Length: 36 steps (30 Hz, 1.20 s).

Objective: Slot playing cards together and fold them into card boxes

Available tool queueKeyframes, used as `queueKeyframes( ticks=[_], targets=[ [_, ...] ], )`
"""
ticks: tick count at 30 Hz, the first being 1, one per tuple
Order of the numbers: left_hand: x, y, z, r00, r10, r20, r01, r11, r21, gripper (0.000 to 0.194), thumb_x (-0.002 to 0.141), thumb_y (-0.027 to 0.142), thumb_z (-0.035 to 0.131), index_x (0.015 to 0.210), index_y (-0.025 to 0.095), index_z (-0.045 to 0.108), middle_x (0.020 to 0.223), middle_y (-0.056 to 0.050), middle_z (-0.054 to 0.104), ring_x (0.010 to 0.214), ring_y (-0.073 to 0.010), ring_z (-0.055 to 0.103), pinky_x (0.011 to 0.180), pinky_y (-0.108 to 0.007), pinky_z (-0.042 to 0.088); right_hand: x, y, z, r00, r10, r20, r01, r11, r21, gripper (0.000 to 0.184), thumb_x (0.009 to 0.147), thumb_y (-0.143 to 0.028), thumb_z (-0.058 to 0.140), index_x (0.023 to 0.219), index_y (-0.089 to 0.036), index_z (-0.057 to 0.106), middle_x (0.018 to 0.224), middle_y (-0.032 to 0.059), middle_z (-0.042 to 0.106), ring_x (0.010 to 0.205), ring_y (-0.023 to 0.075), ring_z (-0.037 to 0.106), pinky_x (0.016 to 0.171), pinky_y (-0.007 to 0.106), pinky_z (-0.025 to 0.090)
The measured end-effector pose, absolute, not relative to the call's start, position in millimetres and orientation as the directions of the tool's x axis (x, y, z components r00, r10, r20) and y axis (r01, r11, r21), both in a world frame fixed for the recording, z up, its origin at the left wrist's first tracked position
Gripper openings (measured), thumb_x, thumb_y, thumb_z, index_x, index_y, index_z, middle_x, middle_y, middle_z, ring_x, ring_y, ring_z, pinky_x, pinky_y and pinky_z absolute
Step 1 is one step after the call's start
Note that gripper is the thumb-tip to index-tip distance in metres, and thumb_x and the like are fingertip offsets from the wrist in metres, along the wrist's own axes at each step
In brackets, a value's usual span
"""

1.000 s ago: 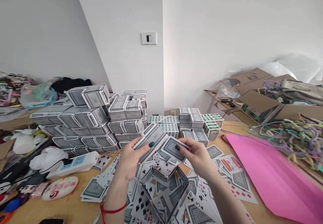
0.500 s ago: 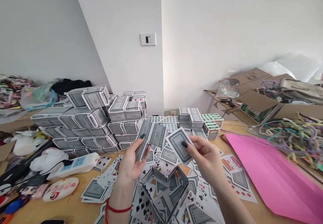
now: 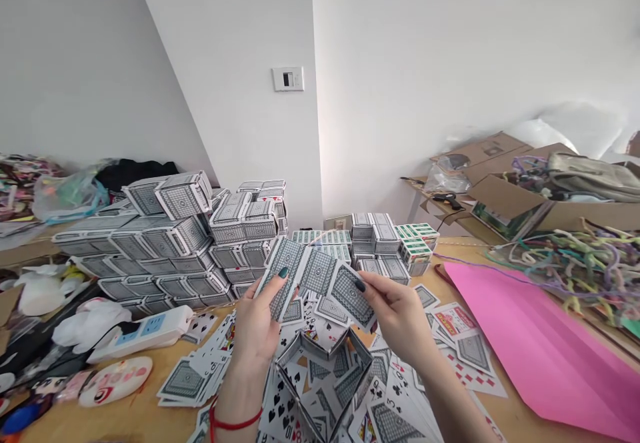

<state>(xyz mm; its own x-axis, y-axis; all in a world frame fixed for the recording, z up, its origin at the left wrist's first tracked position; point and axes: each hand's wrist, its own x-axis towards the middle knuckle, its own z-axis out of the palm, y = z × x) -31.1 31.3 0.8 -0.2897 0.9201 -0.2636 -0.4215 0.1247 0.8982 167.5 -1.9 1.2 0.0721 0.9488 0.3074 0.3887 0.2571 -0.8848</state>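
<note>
My left hand [image 3: 260,326] is closed on a folded piece made of grey-patterned playing cards [image 3: 283,273], whose flap [image 3: 319,270] sticks out to the right. Between thumb and fingers, my right hand [image 3: 400,310] pinches a single playing card [image 3: 351,294], back side toward me. That card's left edge overlaps the flap; whether the two are fitted together I cannot tell. Below both hands an open frame of folded cards [image 3: 325,423] stands on the table. Loose playing cards [image 3: 183,380] lie scattered around it, some face up, some face down.
Stacked blocks of folded cards [image 3: 165,236] rise at the back left, with smaller stacks [image 3: 373,233] behind my hands. A white power strip [image 3: 145,333] lies left. Pink paper [image 3: 540,350], bundled pipe cleaners [image 3: 580,276] and an open cardboard box [image 3: 560,220] are on the right.
My right hand has brought its card leftward, over the flap of the folded piece. The left hand has shifted slightly left, still gripping that piece.
</note>
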Motion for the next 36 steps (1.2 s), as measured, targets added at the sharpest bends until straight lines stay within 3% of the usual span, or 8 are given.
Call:
queueKeyframes(
  ticks=[4,12,17,21,24,30,36],
  targets=[
    [-27.6,28.1,10.7,-0.354,0.895,-0.271,-0.310,0.161,0.937,0.042,0.064,0.026,0.070,0.104,0.017,0.059,0.095,-0.008,0.069,0.092,-0.0216,0.064,0.076,-0.033,0.052,170.4,0.8,1.4,0.025,0.970,0.242,0.339,0.220,-0.915,0.031,0.083,-0.032,0.045,0.100,-0.021,0.069,0.077,0.0037,0.070,0.076,0.0224,0.062,0.060,0.028,0.048],
    [-23.5,25.0,18.3,-0.415,0.871,-0.261,-0.205,0.190,0.960,0.049,0.058,0.025,0.075,0.103,0.018,0.057,0.108,-0.009,0.065,0.109,-0.0252,0.055,0.094,-0.039,0.042,171.7,2.9,1.6,-0.046,0.973,0.226,0.346,0.228,-0.910,0.029,0.083,-0.030,0.045,0.094,-0.021,0.070,0.076,0.0024,0.068,0.076,0.0201,0.061,0.065,0.028,0.047],
    [-24.8,24.9,15.8,-0.450,0.844,-0.292,-0.193,0.227,0.955,0.053,0.057,0.030,0.075,0.106,0.019,0.058,0.120,-0.011,0.058,0.120,-0.0319,0.043,0.094,-0.043,0.042,174.3,7.3,2.0,-0.080,0.987,0.142,0.219,0.156,-0.963,0.028,0.081,-0.041,0.052,0.087,-0.016,0.063,0.070,0.0025,0.064,0.061,0.0148,0.060,0.053,0.024,0.047],
    [-23.3,22.0,23.0,-0.451,0.856,-0.252,-0.230,0.161,0.960,0.040,0.059,0.027,0.072,0.097,0.019,0.062,0.110,-0.010,0.064,0.110,-0.0313,0.053,0.089,-0.040,0.047,177.2,9.1,4.4,-0.225,0.974,0.009,0.060,0.023,-0.998,0.031,0.076,-0.047,0.057,0.080,-0.016,0.056,0.068,0.0024,0.065,0.053,0.0147,0.063,0.048,0.024,0.050],
    [-21.3,20.7,27.1,-0.423,0.878,-0.225,-0.256,0.122,0.959,0.030,0.061,0.022,0.070,0.090,0.016,0.064,0.098,-0.009,0.069,0.101,-0.0288,0.059,0.087,-0.038,0.047,176.4,10.7,1.5,-0.227,0.974,0.016,0.021,0.021,-1.000,0.033,0.079,-0.049,0.052,0.071,-0.017,0.051,0.051,-0.0012,0.061,0.044,0.0136,0.061,0.044,0.023,0.049],
    [-23.6,22.3,18.6,-0.454,0.868,-0.200,-0.227,0.105,0.968,0.041,0.058,0.026,0.074,0.096,0.017,0.062,0.102,-0.010,0.067,0.107,-0.0289,0.056,0.093,-0.040,0.041,175.7,13.8,-6.1,-0.181,0.982,0.060,0.019,0.065,-0.998,0.035,0.078,-0.048,0.053,0.061,-0.019,0.046,0.040,-0.0051,0.053,0.032,0.0095,0.051,0.034,0.020,0.040],
    [-23.4,20.7,15.2,-0.485,0.857,-0.173,-0.130,0.125,0.984,0.049,0.055,0.033,0.076,0.099,0.017,0.062,0.103,-0.011,0.066,0.108,-0.0309,0.054,0.086,-0.038,0.046,180.3,14.6,-9.8,-0.166,0.984,0.056,0.085,0.071,-0.994,0.035,0.080,-0.046,0.050,0.059,-0.019,0.045,0.035,-0.0059,0.049,0.028,0.0082,0.045,0.033,0.019,0.035]
  ],
)
